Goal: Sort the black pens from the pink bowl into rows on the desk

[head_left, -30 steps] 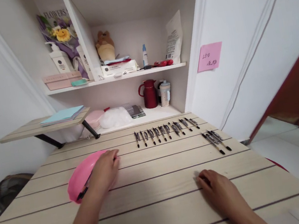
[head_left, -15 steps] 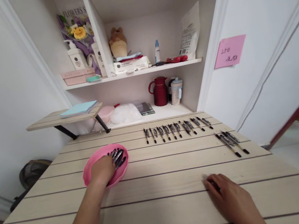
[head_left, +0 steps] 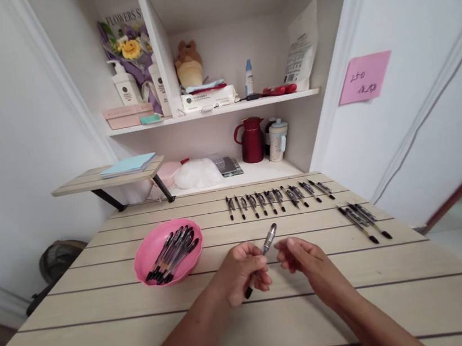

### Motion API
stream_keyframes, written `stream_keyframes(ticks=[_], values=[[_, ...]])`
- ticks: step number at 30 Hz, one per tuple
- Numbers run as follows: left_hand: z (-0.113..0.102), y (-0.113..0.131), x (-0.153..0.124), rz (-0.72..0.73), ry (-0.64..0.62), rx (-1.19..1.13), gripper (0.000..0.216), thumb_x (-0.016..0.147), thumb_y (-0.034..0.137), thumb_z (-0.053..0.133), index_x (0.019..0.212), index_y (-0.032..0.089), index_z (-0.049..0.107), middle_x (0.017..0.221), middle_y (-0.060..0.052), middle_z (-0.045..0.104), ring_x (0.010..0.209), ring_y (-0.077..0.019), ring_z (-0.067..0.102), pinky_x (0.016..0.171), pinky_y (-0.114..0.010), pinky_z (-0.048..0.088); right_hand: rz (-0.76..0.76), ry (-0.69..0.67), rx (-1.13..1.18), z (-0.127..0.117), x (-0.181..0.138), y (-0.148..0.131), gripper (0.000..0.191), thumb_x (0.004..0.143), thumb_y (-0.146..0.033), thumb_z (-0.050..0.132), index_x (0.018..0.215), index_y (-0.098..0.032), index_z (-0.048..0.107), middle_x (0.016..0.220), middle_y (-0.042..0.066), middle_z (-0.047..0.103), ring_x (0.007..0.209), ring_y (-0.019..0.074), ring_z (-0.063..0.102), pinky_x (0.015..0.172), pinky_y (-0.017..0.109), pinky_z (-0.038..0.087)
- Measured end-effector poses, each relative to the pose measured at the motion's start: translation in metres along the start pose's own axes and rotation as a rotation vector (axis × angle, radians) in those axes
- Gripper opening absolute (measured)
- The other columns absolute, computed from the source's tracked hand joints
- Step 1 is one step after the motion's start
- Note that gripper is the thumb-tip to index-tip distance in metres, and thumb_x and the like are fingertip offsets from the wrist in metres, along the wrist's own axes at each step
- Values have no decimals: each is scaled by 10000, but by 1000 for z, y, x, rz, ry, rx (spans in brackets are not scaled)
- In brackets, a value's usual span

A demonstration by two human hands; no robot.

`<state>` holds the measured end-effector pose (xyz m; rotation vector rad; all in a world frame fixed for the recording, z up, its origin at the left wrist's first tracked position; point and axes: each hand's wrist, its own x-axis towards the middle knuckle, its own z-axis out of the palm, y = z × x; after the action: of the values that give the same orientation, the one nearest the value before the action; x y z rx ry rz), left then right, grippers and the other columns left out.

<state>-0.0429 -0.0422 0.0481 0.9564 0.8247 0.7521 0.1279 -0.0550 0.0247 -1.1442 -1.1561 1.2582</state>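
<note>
My left hand is closed around a capped pen, held tilted above the table. The pen's clear, silvery cap end points up and away, and its black end shows below my fingers. My right hand is just right of the cap, empty, with fingers loosely curled and slightly apart. Left of my hands, a pink bowl holds several similar pens. Beyond my hands, a row of pens with separate caps beside them lies on the table. More pens with detached caps lie at the right.
The slatted wooden table backs onto white shelves. A small raised stand with blue paper is at the back left. A red jug and a pale cup stand on the lower shelf.
My left hand has come out of the pink bowl with a pen and moved right to the middle. My right hand has moved left and forward, up beside it.
</note>
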Motion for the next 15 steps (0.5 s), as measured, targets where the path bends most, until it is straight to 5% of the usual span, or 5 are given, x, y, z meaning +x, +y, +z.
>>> stream_keyframes(ticks=[5, 11, 15], values=[[9, -17, 19, 15, 43, 18, 340, 600, 333, 681, 810, 164, 474, 595, 41, 532, 430, -74, 519, 416, -191, 404, -25, 77, 145, 20, 21, -3, 335, 640, -486, 637, 614, -173, 518, 507, -41, 484, 472, 85, 400, 477, 221, 314], [13, -35, 30, 108, 195, 89, 264, 633, 343, 638, 705, 163, 460, 525, 51, 524, 327, -32, 413, 322, -148, 226, 16, 73, 155, 18, 33, 19, 370, 618, -497, 650, 570, -174, 476, 479, -47, 466, 427, 80, 374, 447, 230, 291], [11, -37, 31, 63, 130, 57, 229, 663, 334, 607, 725, 149, 488, 569, 12, 578, 329, -28, 401, 323, -155, 205, 43, 78, 185, 16, 31, 22, 345, 646, -466, 645, 576, -168, 486, 467, -50, 460, 419, 75, 363, 443, 224, 270]])
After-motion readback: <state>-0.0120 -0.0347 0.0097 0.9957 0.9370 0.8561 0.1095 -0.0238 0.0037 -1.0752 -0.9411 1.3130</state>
